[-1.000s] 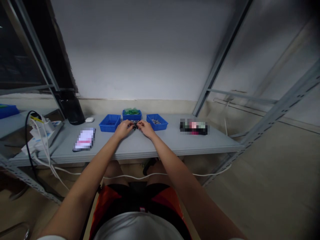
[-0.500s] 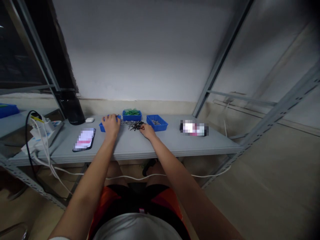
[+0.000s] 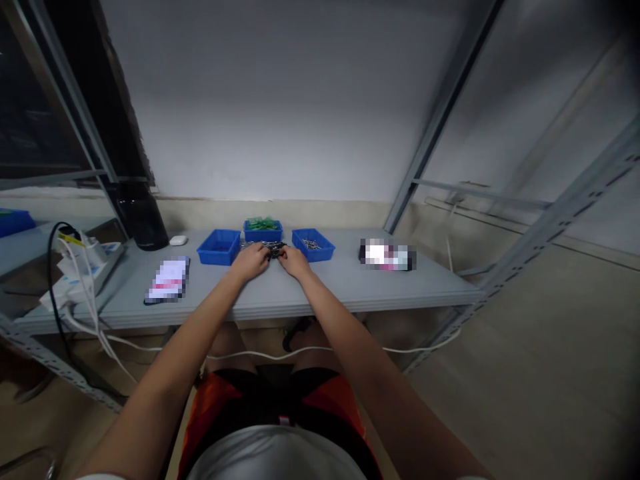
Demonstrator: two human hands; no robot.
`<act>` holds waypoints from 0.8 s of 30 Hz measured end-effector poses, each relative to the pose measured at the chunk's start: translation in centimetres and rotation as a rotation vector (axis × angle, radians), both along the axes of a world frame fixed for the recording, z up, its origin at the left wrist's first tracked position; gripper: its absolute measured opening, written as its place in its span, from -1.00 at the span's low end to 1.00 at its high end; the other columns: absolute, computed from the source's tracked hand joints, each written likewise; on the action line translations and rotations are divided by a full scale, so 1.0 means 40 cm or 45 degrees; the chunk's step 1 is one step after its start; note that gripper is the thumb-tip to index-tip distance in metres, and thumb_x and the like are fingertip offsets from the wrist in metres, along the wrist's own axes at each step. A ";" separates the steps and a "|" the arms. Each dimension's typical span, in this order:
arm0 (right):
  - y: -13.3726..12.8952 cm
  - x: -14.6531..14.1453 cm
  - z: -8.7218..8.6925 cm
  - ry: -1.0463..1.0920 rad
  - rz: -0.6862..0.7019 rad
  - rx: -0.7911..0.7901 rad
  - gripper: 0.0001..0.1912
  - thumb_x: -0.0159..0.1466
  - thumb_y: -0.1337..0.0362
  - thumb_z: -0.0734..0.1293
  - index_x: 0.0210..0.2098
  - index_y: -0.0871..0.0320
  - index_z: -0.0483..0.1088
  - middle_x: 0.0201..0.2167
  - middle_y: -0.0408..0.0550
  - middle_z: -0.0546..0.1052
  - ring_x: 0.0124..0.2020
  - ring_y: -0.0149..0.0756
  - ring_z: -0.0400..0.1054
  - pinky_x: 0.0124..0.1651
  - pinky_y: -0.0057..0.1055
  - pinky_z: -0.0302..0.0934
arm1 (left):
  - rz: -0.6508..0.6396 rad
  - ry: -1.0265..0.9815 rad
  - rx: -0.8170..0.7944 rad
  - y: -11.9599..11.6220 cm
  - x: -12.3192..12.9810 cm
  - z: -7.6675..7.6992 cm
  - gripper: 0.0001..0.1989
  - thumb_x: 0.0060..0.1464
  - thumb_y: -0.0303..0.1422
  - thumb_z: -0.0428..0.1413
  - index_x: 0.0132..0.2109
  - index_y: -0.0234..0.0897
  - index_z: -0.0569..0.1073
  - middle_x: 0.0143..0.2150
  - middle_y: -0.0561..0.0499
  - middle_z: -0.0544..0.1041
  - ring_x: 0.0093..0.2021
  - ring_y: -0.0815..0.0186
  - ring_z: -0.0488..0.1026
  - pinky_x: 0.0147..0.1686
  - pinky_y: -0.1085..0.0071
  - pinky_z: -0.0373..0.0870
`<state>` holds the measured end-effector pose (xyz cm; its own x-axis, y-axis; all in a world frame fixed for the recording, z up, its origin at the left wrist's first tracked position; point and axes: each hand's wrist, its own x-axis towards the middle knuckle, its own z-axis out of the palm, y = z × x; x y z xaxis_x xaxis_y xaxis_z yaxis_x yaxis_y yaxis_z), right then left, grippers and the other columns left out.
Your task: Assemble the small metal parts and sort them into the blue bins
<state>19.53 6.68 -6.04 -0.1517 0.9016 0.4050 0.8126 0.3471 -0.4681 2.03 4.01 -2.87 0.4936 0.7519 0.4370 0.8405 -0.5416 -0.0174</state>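
A heap of small dark metal screws (image 3: 273, 247) lies on the grey table (image 3: 350, 287) in front of three blue bins. My left hand (image 3: 251, 259) and my right hand (image 3: 295, 261) rest side by side at the near edge of the heap, fingers curled into it. What the fingers grip is too small to tell. The left blue bin (image 3: 219, 246) stands just left of my left hand. The middle bin (image 3: 263, 229), behind the heap, holds green pieces. The right bin (image 3: 313, 244) holds a few screws.
A phone (image 3: 169, 281) lies at the table's left, a second blurred object (image 3: 387, 255) at the right. A black cylinder (image 3: 143, 217) and a small white case (image 3: 178, 240) stand at the back left. A power strip with cables (image 3: 80, 267) hangs off the left end. Grey rack posts (image 3: 435, 120) frame the table.
My left hand went out to the left blue bin half a second ago and has come back to the screw heap beside my right hand.
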 end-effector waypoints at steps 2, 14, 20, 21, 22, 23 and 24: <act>-0.002 0.000 0.003 -0.009 0.008 -0.004 -0.81 0.22 0.36 0.27 -0.19 0.16 0.45 -0.25 0.04 0.52 -0.18 -0.20 0.39 -0.12 -0.36 0.23 | 0.027 -0.021 -0.036 0.006 0.001 -0.014 -0.75 0.16 -0.35 -0.02 -0.07 -0.29 0.47 -0.07 -0.19 0.47 -0.04 0.11 0.40 -0.05 0.27 0.33; 0.000 -0.047 0.004 -0.167 0.167 0.081 -0.77 0.34 0.31 0.16 -0.08 0.13 0.38 -0.12 0.09 0.50 -0.09 -0.17 0.36 -0.10 -0.36 0.18 | 0.008 -0.039 -0.120 0.014 -0.007 -0.021 -0.78 0.14 -0.35 0.01 -0.18 -0.27 0.54 -0.11 -0.16 0.54 -0.11 0.14 0.46 -0.11 0.29 0.38; 0.009 -0.038 0.000 -0.149 0.145 0.079 -0.77 0.34 0.33 0.15 -0.14 0.14 0.42 -0.12 0.08 0.50 -0.09 -0.20 0.36 -0.06 -0.37 0.17 | 0.008 -0.065 -0.151 0.013 -0.007 -0.018 -0.78 0.13 -0.34 0.02 -0.20 -0.25 0.55 -0.15 -0.13 0.55 -0.13 0.15 0.47 -0.10 0.31 0.39; 0.008 -0.036 0.001 -0.126 0.129 0.077 -0.77 0.33 0.33 0.15 -0.15 0.14 0.42 -0.12 0.08 0.50 -0.09 -0.20 0.36 -0.05 -0.37 0.17 | 0.008 -0.067 -0.151 0.013 -0.007 -0.018 -0.78 0.13 -0.33 0.03 -0.21 -0.26 0.55 -0.16 -0.13 0.56 -0.13 0.15 0.47 -0.10 0.31 0.39; 0.007 -0.034 0.002 -0.101 0.112 0.077 -0.77 0.33 0.33 0.16 -0.15 0.14 0.43 -0.13 0.08 0.50 -0.10 -0.21 0.36 -0.05 -0.37 0.17 | 0.007 -0.071 -0.152 0.014 -0.007 -0.017 -0.79 0.13 -0.33 0.03 -0.21 -0.26 0.55 -0.17 -0.13 0.56 -0.13 0.15 0.47 -0.10 0.31 0.39; 0.006 -0.032 0.004 -0.077 0.097 0.078 -0.78 0.32 0.33 0.17 -0.16 0.14 0.43 -0.13 0.07 0.50 -0.11 -0.21 0.36 -0.05 -0.37 0.18 | 0.007 -0.076 -0.153 0.014 -0.007 -0.018 -0.79 0.12 -0.34 0.03 -0.22 -0.26 0.55 -0.17 -0.13 0.56 -0.14 0.15 0.47 -0.11 0.30 0.39; 0.005 -0.031 0.006 -0.053 0.086 0.080 -0.78 0.32 0.33 0.17 -0.17 0.14 0.44 -0.15 0.07 0.51 -0.13 -0.21 0.37 -0.06 -0.37 0.18 | 0.009 -0.085 -0.154 0.015 -0.008 -0.018 -0.79 0.12 -0.34 0.03 -0.22 -0.26 0.55 -0.17 -0.14 0.56 -0.14 0.14 0.47 -0.11 0.30 0.39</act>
